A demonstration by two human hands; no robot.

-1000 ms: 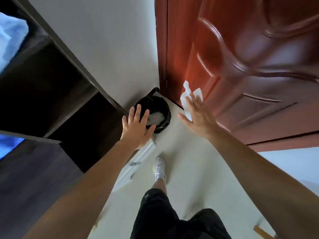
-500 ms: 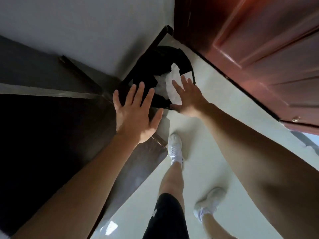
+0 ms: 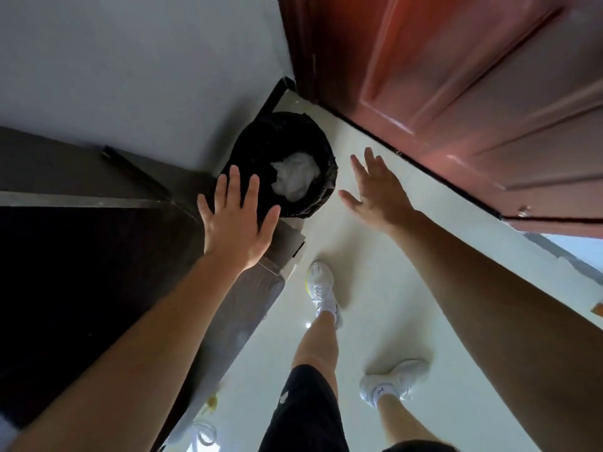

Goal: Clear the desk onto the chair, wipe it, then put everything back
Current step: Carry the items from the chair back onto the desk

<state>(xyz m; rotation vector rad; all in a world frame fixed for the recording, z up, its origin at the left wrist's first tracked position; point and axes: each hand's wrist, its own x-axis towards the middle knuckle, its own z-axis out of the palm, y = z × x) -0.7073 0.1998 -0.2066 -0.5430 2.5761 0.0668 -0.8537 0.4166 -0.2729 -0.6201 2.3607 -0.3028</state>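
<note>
A round waste bin (image 3: 313,141) lined with a black bag stands on the floor in the corner between the wall and the door. Crumpled white tissue (image 3: 295,179) lies inside it. My left hand (image 3: 236,220) hovers flat with spread fingers over the bin's near left rim and holds nothing. To the right of the bin, my right hand (image 3: 375,194) is above the floor with its fingers straight and apart, and it is empty. The desk and chair are out of view.
A red-brown wooden door (image 3: 473,93) fills the upper right. A dark cabinet (image 3: 81,272) runs along the left, its corner close to the bin. Pale floor (image 3: 375,305) stretches below, with my two white shoes on it. A grey-white wall is at the top left.
My right hand held a white tissue over the bin; the tissue now lies in the bin and the hand has moved off to the right, empty. The left hand stayed flat near the bin.
</note>
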